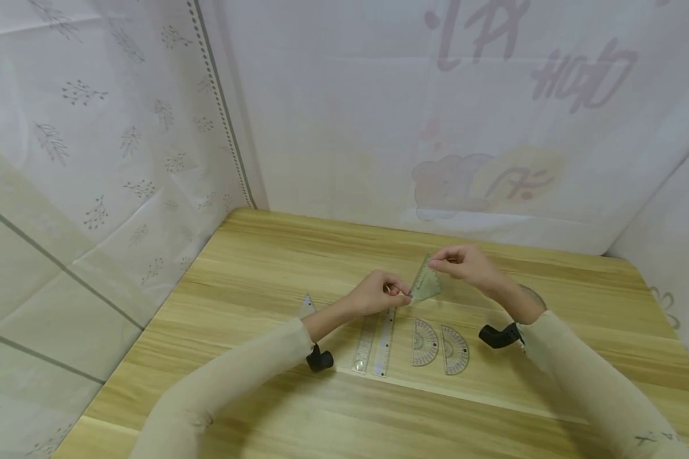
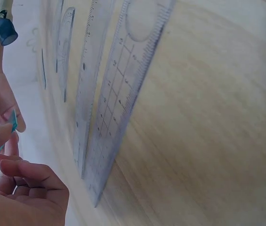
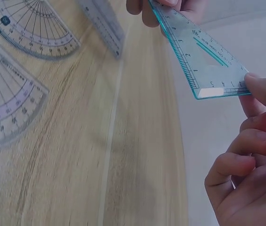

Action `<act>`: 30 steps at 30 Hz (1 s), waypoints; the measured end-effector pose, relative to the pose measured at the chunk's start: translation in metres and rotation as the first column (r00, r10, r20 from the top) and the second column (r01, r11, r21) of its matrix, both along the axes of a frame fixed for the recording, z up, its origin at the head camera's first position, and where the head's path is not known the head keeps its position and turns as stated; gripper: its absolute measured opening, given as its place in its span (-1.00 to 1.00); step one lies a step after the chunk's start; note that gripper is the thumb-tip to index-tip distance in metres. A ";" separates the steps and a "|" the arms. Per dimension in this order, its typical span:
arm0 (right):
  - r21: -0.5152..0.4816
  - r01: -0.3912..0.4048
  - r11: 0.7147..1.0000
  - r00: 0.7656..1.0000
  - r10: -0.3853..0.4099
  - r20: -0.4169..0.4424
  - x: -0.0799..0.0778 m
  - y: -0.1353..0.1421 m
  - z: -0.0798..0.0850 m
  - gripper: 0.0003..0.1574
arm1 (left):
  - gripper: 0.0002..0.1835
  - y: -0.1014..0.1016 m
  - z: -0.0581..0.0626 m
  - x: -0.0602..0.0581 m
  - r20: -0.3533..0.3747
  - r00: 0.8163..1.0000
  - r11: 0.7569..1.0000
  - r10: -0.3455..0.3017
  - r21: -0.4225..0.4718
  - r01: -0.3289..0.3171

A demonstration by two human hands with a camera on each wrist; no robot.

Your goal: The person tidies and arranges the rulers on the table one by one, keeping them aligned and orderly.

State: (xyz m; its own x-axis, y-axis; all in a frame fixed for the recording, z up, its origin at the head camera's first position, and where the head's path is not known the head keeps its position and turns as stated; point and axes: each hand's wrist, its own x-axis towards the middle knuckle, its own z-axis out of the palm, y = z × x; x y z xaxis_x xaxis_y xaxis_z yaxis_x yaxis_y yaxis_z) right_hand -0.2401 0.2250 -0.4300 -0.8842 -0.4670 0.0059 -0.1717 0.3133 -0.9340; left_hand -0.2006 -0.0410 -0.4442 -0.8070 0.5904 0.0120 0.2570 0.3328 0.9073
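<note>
Both hands hold a clear green-edged set square (image 1: pixel 428 284) raised over the table. My left hand (image 1: pixel 377 293) pinches its lower left corner between thumb and finger. At another corner, the thumb and index finger of my right hand (image 1: pixel 469 266) pinch it, the other fingers curled inward in the right wrist view. Printed scales and a triangular cutout show on the set square (image 3: pixel 203 56) there. Below the left hand lie two clear straight rulers, one (image 1: pixel 364 344) left of the other (image 1: pixel 384 347). Two clear protractors (image 1: pixel 425 342) (image 1: pixel 455 350) lie side by side right of them.
A clear pointed piece (image 1: pixel 307 306) shows partly behind the left forearm. Another curved clear piece (image 1: pixel 532 294) lies partly hidden behind the right wrist. Black wrist cameras (image 1: pixel 319 359) (image 1: pixel 498 336) hang under both wrists. A patterned curtain (image 1: pixel 344 127) stands behind the wooden table (image 1: pixel 252 255).
</note>
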 end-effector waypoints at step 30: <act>-0.059 -0.057 0.997 0.998 0.057 -0.004 -0.001 -0.036 0.006 -0.76 | -0.90 -0.037 0.006 0.006 0.033 0.999 1.000 0.018 0.002 -0.018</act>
